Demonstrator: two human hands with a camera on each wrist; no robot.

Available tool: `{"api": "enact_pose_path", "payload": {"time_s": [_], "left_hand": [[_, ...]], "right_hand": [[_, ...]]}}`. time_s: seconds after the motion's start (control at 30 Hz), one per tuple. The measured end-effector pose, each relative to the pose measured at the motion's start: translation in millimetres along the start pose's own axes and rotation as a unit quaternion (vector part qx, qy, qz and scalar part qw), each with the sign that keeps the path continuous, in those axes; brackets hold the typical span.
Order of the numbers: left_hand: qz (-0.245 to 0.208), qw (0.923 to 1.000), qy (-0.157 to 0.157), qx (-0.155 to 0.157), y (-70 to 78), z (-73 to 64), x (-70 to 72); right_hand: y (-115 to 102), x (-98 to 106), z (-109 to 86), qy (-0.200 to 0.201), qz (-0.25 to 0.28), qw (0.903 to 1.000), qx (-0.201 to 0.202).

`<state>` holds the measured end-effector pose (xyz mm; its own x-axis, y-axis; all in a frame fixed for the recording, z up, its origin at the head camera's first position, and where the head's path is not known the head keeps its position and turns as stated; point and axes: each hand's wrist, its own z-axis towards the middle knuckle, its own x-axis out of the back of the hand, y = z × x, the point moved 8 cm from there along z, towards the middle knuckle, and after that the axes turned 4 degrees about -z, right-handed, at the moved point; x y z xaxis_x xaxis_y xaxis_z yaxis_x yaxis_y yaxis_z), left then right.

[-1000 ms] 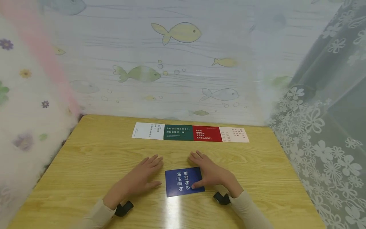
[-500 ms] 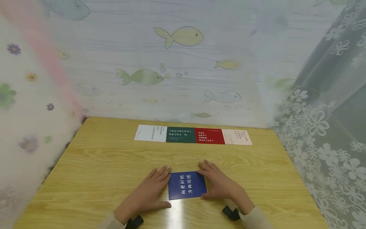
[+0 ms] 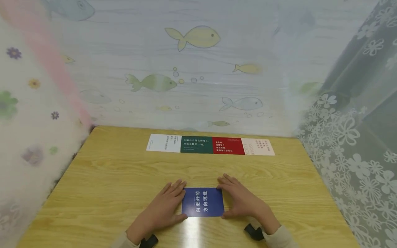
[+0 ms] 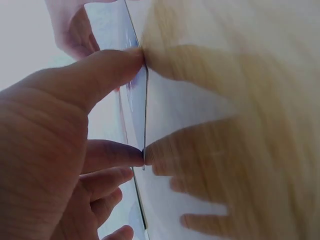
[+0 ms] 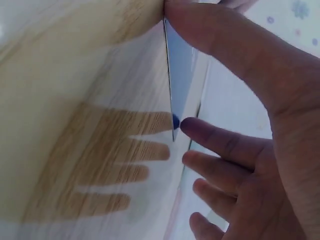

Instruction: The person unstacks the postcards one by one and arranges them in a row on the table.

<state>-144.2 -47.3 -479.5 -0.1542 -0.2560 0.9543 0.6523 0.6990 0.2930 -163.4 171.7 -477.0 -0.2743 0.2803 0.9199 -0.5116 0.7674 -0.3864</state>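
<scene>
A dark blue card (image 3: pixel 203 202) with white characters lies flat near the table's front, its lettering turned sideways. My left hand (image 3: pixel 162 206) is at its left side, thumb and index fingertips touching near the two left corners. In the left wrist view the thumb (image 4: pixel 107 70) meets the card's edge (image 4: pixel 134 100). On the opposite side, my right hand (image 3: pixel 245 199) has its thumb and index finger spread along the right edge. The right wrist view shows the right thumb (image 5: pixel 215 27) at the card and the index fingertip (image 5: pixel 192 125) close beside it.
At the back of the wooden table (image 3: pixel 124 172), a white card (image 3: pixel 163 143), a green card (image 3: pixel 196 145), a red card (image 3: pixel 228 146) and a pale pink card (image 3: pixel 258 147) lie in a row. A fish-patterned curtain (image 3: pixel 192 103) hangs behind; lace (image 3: pixel 350 165) is at the right.
The right thumb has come off the card's face to its right edge. The left hand has moved right to the card's left edge. The blue card has turned slightly and now lies straighter.
</scene>
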Motion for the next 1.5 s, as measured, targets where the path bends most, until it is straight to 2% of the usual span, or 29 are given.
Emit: {"api": "enact_pose_path", "payload": {"time_s": [0.23,0.43,0.53,0.7,0.87,1.03,1.23,1.5], "left_hand": [[0.010,0.9999,-0.007,0.005,7.5,1.0,0.2],[0.012,0.9999,0.012,-0.001,3.3,0.9,3.9],[-0.009,0.9999,0.003,0.004,-1.5,1.9,2.7],[-0.062,0.9973,-0.033,0.022,-8.3,3.8,-2.0],[-0.080,0.9957,-0.037,0.026,-12.7,6.9,-1.8],[-0.072,0.9972,-0.019,0.012,-13.7,10.1,2.5],[-0.054,0.9980,0.028,-0.015,-10.2,12.3,11.2],[-0.040,0.9961,0.074,-0.028,-7.3,11.9,23.3]], "right_hand": [[-6.5,-0.3,-2.3,0.004,-0.020,0.9998,-0.004],[-8.7,0.6,-3.5,0.028,-0.063,0.9975,0.014],[-10.3,2.7,-4.6,0.041,-0.071,0.9964,0.023],[-13.1,7.8,-7.3,0.060,-0.081,0.9944,0.029],[-15.9,12.7,-9.5,0.074,-0.081,0.9934,0.034],[-18.3,15.9,-10.9,0.090,-0.077,0.9920,0.045],[-17.5,16.6,-11.6,0.097,-0.077,0.9912,0.047],[-13.8,19.4,-12.4,0.101,-0.088,0.9902,0.038]]}}
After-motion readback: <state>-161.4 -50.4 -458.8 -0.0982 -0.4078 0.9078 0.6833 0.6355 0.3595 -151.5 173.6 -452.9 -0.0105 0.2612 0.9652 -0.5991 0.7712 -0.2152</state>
